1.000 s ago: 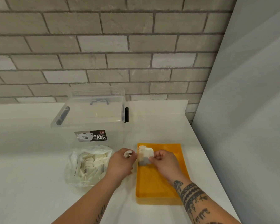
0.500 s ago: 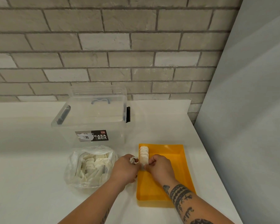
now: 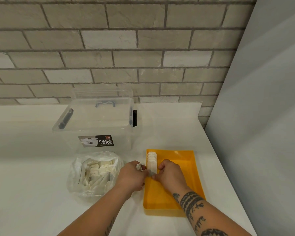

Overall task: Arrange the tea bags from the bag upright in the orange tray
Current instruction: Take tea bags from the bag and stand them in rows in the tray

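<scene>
An orange tray [image 3: 186,160] lies on the white counter. Along its left wall stands a short row of white tea bags [image 3: 151,160], upright. My right hand [image 3: 171,174] is inside the tray, fingertips pinched at the near end of that row. My left hand [image 3: 132,175] rests at the tray's left rim, touching the same end of the row, with a crumpled white tea bag [image 3: 140,166] tucked in its fingers. A clear plastic bag [image 3: 94,172] full of loose tea bags sits left of my hands, mouth open.
A clear lidded storage box [image 3: 95,126] labelled CASA BOX stands behind the bag. A brick wall runs along the back. A grey panel [image 3: 262,133] bounds the counter on the right, close to the tray.
My right hand carried a tea bag from above the tray down to the row's near end. My left hand closed in beside it.
</scene>
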